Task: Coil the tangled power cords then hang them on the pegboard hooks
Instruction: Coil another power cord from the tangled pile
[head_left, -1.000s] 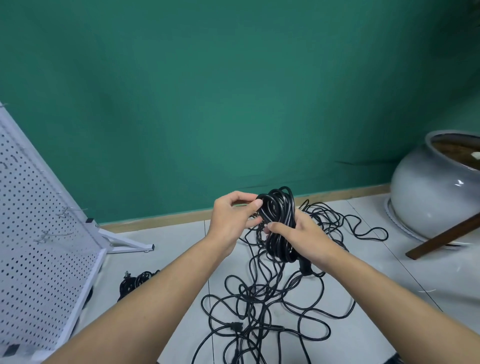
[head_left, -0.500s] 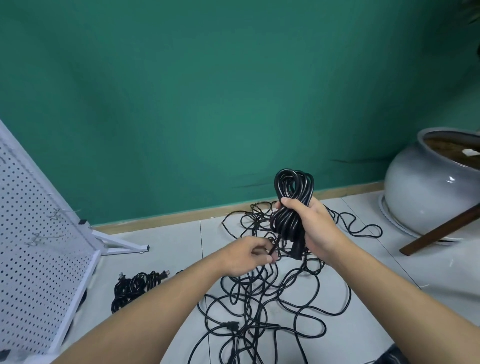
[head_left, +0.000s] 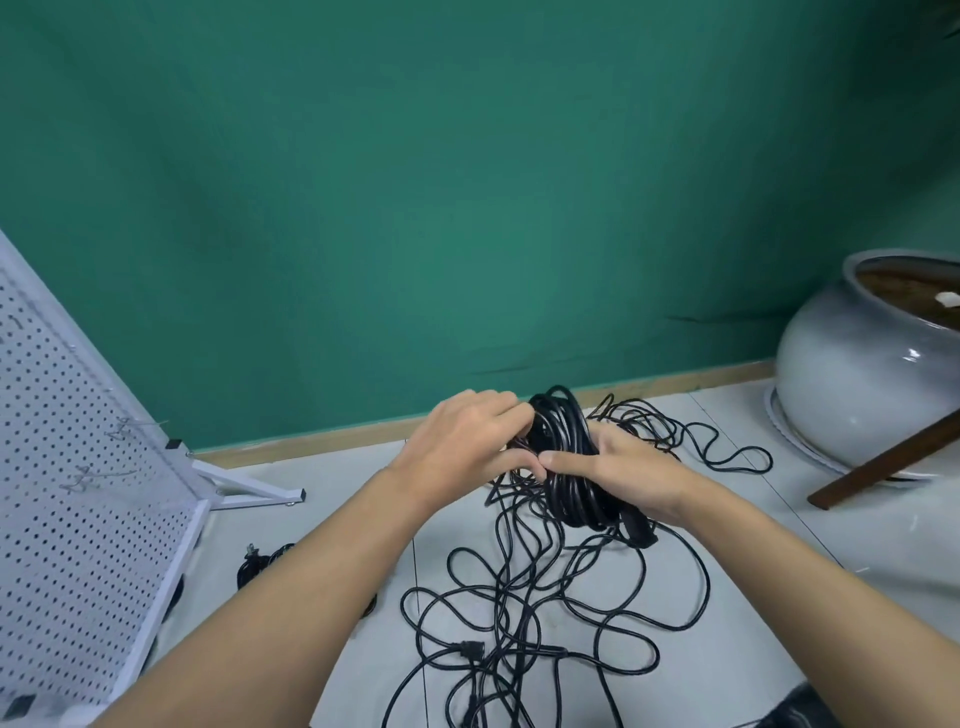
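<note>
Tiled floor (head_left: 332, 467), tangle (head_left: 519, 603) below; coiled cord (head_left: 565, 434) clasped between left grip (head_left: 467, 447) and right grip (head_left: 639, 475).

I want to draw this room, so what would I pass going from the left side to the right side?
Going across: white pegboard → small cord bundle on the floor → left hand → coiled cord, gripped by both hands → right hand → big grey pot.

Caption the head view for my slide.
Left hand and right hand grip a coiled black cord above tangled cords on the floor, pegboard at left.
</note>
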